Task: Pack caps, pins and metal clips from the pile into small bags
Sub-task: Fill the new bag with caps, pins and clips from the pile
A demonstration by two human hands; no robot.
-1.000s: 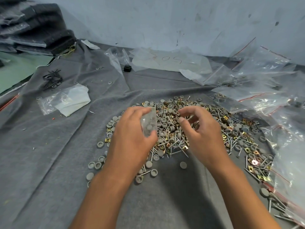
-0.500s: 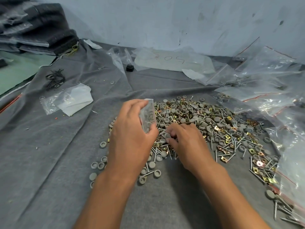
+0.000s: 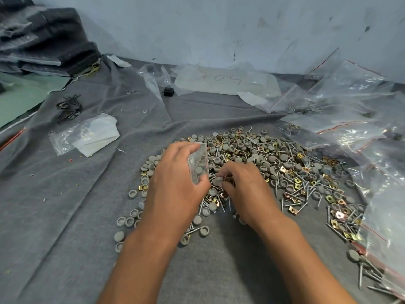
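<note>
The light over my bench is soft and even, fairly bright, with a cool bluish cast on the wall [image 3: 219,29]. My forearms throw only faint, diffuse shadows onto the grey cloth [image 3: 65,205] beneath them. The plastic bags [image 3: 350,102] at my right catch pale glare (white streaks along their folds). The wide lens bends the edges, so the cloth's far side curves. The corners look softer, and my left hand [image 3: 175,185] is slightly blurred.
</note>
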